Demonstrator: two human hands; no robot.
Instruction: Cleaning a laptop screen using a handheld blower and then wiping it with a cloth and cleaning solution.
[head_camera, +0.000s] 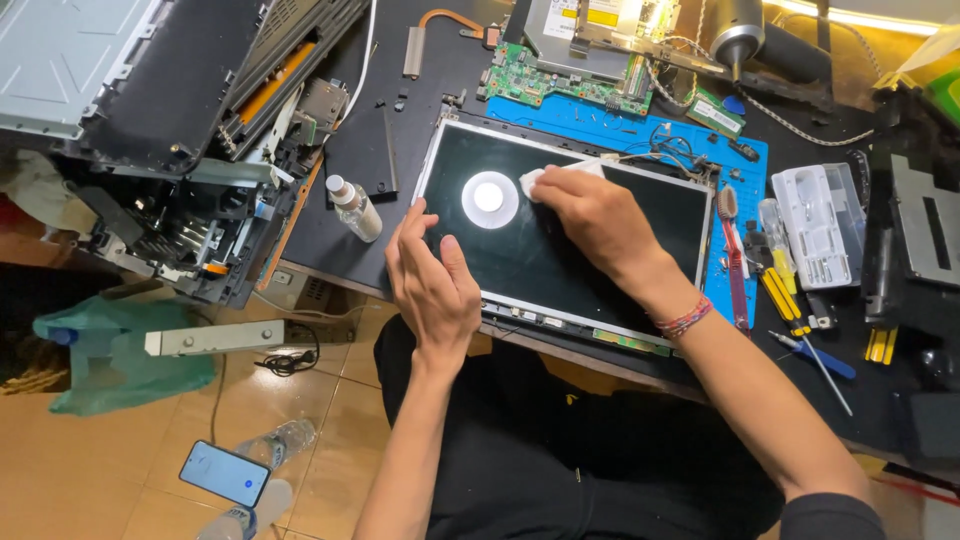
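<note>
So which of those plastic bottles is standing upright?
The small clear bottle with a white cap on the desk, just left of the screen panel. The other bottles lie on their sides on the floor.

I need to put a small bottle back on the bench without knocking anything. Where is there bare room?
Bare dark bench lies between the green circuit board and the open printer, above the spray bottle. The screen panel is bare below the right hand. Crowded: the blue mat with screwdrivers and bit case.

Hands (432, 285) on dark screen panel (540, 255)
</note>
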